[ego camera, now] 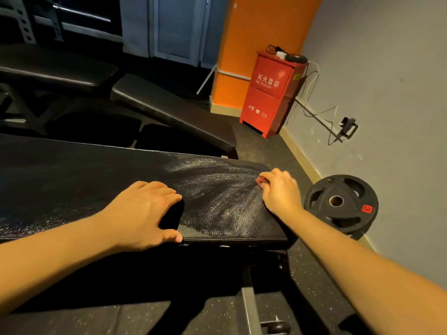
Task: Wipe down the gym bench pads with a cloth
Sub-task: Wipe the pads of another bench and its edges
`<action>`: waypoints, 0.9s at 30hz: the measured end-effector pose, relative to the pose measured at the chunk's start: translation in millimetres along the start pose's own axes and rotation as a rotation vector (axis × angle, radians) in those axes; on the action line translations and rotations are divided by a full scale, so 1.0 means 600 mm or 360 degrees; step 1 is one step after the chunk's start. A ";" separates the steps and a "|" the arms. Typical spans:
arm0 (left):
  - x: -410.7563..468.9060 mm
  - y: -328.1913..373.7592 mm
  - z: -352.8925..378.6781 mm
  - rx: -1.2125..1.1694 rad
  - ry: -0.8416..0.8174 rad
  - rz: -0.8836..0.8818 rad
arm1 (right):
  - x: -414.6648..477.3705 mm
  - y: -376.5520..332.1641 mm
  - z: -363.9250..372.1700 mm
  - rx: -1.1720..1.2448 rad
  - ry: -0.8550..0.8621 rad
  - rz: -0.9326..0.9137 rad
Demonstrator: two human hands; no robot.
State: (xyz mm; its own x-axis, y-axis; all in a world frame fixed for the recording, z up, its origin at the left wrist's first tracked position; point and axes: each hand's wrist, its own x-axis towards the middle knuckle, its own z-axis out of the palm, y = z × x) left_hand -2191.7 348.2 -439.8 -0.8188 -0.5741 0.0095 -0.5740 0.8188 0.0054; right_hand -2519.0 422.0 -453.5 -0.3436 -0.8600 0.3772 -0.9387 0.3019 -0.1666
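Observation:
A long black bench pad (79, 180) runs across the middle of the view, its right end streaked with wet, whitish wipe marks (217, 189). My left hand (142, 211) rests on the pad with fingers spread and the thumb hooked over the near edge. My right hand (280, 189) is at the pad's right end, fingers curled round a small reddish cloth (260, 181), of which only a corner shows under the fingertips.
A second black bench (169, 110) lies just behind, and a third (53, 66) at far left. A black weight plate (341, 204) leans against the grey wall on the right. A red fire extinguisher box (273, 93) stands in the corner. Steel bench legs (251, 310) are below.

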 end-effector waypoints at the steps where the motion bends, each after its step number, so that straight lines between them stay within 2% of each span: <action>1: -0.003 0.000 0.000 -0.0017 0.0024 -0.0015 | 0.004 -0.019 0.004 -0.0052 -0.0013 0.0003; 2: -0.004 -0.002 0.001 -0.0041 0.0036 -0.0028 | -0.007 -0.053 0.000 -0.0049 -0.0075 -0.0075; 4: -0.007 -0.001 0.006 -0.0074 0.0027 -0.0055 | -0.067 -0.117 -0.008 0.0134 -0.0236 -0.0439; 6: -0.007 -0.002 0.011 -0.0082 0.0010 -0.0083 | -0.117 -0.130 -0.021 0.0333 -0.0375 -0.0809; 7: -0.007 -0.001 0.011 -0.0094 0.0011 -0.0092 | -0.109 -0.113 -0.020 0.0338 -0.0344 -0.0848; 8: -0.006 -0.001 0.009 -0.0098 0.0030 -0.0090 | -0.081 -0.088 -0.015 0.0282 -0.0270 -0.0767; 10: -0.006 0.001 0.007 -0.0090 0.0053 -0.0089 | 0.004 -0.027 0.002 0.0102 -0.0129 -0.0337; 12: -0.002 0.004 0.002 -0.0085 0.0022 -0.0078 | 0.080 0.031 0.015 0.0050 -0.0171 0.0097; 13: 0.001 0.004 0.000 -0.0072 -0.0012 -0.0081 | 0.107 0.039 0.023 0.0053 -0.0177 0.0177; 15: 0.004 0.005 -0.002 -0.0058 -0.0058 -0.0088 | 0.126 0.000 0.041 -0.0064 -0.0154 0.0192; 17: 0.010 0.006 -0.003 -0.0060 -0.0037 -0.0086 | 0.118 -0.071 0.058 -0.0096 -0.0094 0.0085; 19: 0.006 0.005 -0.004 -0.0098 -0.0021 -0.0112 | 0.095 -0.146 0.066 0.0105 -0.0053 -0.0090; 21: 0.000 0.007 0.000 -0.0097 0.0065 -0.0123 | 0.055 -0.190 0.052 0.0317 -0.0173 -0.0308; 24: -0.009 0.016 0.002 -0.0080 0.0166 -0.0129 | -0.011 -0.140 0.015 0.0446 -0.0362 -0.0818; 25: -0.008 0.017 0.000 -0.0088 0.0120 -0.0144 | -0.014 -0.098 0.003 0.0392 -0.0336 -0.0815; 27: -0.005 0.015 -0.005 -0.0107 0.0014 -0.0188 | 0.008 0.001 -0.010 0.0211 -0.0245 -0.0459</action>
State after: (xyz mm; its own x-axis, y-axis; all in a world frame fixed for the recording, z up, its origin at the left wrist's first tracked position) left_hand -2194.6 357.1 -437.0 -0.7454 -0.6665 0.0138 -0.6640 0.7441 0.0741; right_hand -2521.5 420.4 -445.9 -0.0469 -0.9571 0.2860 -0.9810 -0.0098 -0.1936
